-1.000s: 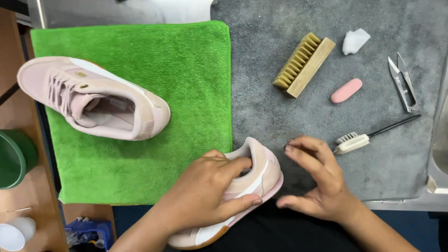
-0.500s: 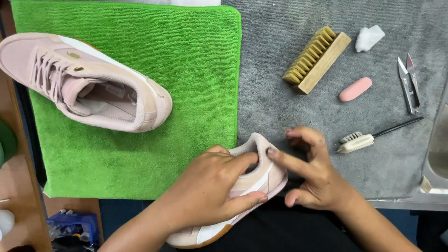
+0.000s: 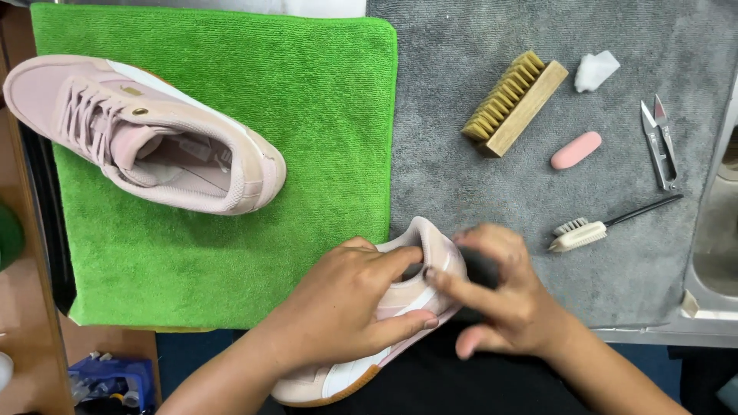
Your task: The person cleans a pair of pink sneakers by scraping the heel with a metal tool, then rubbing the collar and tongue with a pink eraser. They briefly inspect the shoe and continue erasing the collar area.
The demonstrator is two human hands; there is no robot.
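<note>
My left hand (image 3: pixel 346 307) grips a pale pink sneaker (image 3: pixel 411 296) with a white and tan sole, held at the table's near edge with its heel pointing away from me. My right hand (image 3: pixel 503 296) is against the heel of that sneaker, index finger stretched across it, with a small dark object under the palm; what that object is I cannot tell. The matching pink sneaker (image 3: pixel 146 134) lies on its side on a green towel (image 3: pixel 307 92) at the left.
On the grey mat (image 3: pixel 461 184) lie a wooden bristle brush (image 3: pixel 515 104), a pink eraser (image 3: pixel 576 150), a white crumpled piece (image 3: pixel 596 69), thread snips (image 3: pixel 659 142) and a small black-handled brush (image 3: pixel 607 225). A metal sink edge (image 3: pixel 711 300) is at right.
My right hand has moved left from the mat onto the heel of the held sneaker. The view has shifted slightly, and my left hand keeps its grip.
</note>
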